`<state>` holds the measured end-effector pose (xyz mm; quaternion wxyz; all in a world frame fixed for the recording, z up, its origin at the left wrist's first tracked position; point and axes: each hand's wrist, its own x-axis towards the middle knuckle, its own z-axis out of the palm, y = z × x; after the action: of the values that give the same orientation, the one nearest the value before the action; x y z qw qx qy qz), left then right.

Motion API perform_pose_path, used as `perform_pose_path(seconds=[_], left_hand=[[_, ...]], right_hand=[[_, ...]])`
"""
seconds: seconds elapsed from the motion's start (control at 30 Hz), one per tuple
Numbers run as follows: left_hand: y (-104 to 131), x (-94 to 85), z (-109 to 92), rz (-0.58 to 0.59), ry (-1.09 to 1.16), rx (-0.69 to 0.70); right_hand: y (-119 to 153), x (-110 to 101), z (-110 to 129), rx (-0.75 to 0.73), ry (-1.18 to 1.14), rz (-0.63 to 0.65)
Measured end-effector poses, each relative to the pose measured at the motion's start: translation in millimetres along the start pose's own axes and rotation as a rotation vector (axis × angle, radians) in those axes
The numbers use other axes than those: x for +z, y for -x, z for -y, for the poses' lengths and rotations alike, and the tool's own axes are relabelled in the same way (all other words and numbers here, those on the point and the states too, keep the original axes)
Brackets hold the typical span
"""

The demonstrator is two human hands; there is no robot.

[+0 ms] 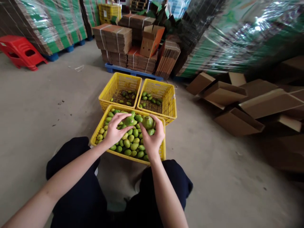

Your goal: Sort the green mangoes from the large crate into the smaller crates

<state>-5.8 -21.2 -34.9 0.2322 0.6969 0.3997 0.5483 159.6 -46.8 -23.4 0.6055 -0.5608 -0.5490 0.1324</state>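
Observation:
Between the thumb and fingers of my left hand (117, 129) is a green fruit (128, 121). My right hand (153, 134) grips another green fruit (148, 122), held with its stem end showing. Both hands are above a yellow crate (128, 158) full of green and yellowish-green fruits (134, 146). Just beyond it stand two more yellow crates side by side. The back left crate (104, 92) has several small fruits on its bottom, and the back right crate (171, 101) holds several green ones near its left side.
Bundled flat cardboard (116, 39) sits on a blue pallet (133, 72) behind the crates. A red stool (22, 52) stands at the far left. Open cardboard boxes (223, 91) are heaped on the right. Wrapped stacks (59, 25) rise on both sides. My knees flank the near crate.

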Motion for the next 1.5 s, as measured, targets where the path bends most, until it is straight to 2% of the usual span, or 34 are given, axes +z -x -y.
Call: perform_pose_path(seconds=[0.13,0.27,0.33,0.37,0.43,0.53,0.6,0.67,0.77,0.87,0.97,1.07,1.23,1.3,1.43,1.5], left_hand=[[0.9,-2.1,-3.7,0.015,-0.054,0.093],[2.3,-4.0,-7.6,0.063,-0.039,0.129],[1.9,-5.0,-8.8,0.08,-0.003,0.08],[1.3,-5.5,-8.9,0.084,0.037,0.017],[-0.8,-6.1,-7.3,0.104,0.184,-0.205],[-4.5,-5.8,-0.4,0.163,0.485,-0.653],[-6.5,-4.5,4.6,0.201,0.64,-0.893],[-8.1,-3.1,7.0,0.207,0.749,-1.058],[-11.1,-2.5,3.3,0.17,0.855,-1.207],[-15.1,-5.1,-6.2,0.128,0.901,-1.244],[-17.7,-8.0,-14.8,0.125,0.938,-1.161],[-16.7,-8.1,-18.3,0.135,0.95,-1.058],[-13.5,-6.0,-16.8,0.052,0.955,-1.026],[-14.6,-6.2,-16.1,0.003,1.0,-1.05],[-18.8,-5.7,-13.8,-0.123,1.054,-1.193],[-19.8,-4.1,-11.3,-0.144,1.059,-1.24]], right_hand=[[4.2,1.0,0.7,-0.165,0.067,0.081],[8.1,5.6,-1.3,-0.184,0.009,0.164],[6.8,3.6,0.3,-0.155,-0.041,0.173],[5.1,1.6,1.5,-0.123,-0.073,0.19],[0.5,-2.9,3.0,0.008,-0.163,0.256],[-6.3,-4.5,0.3,0.398,-0.39,0.348],[-8.7,-0.2,-4.8,0.666,-0.528,0.384],[-8.8,6.7,-10.2,0.843,-0.6,0.435],[-7.2,15.3,-14.4,0.987,-0.666,0.492],[-7.2,16.4,-12.7,1.042,-0.738,0.474],[-8.6,11.8,-7.2,0.982,-0.828,0.426],[-8.3,8.4,-1.8,0.925,-0.903,0.452],[-4.3,11.6,1.2,0.917,-0.916,0.453],[-3.2,13.4,1.0,0.927,-0.923,0.427],[-1.9,16.0,0.8,0.962,-0.907,0.314],[-1.3,18.2,1.1,0.992,-0.922,0.269]])
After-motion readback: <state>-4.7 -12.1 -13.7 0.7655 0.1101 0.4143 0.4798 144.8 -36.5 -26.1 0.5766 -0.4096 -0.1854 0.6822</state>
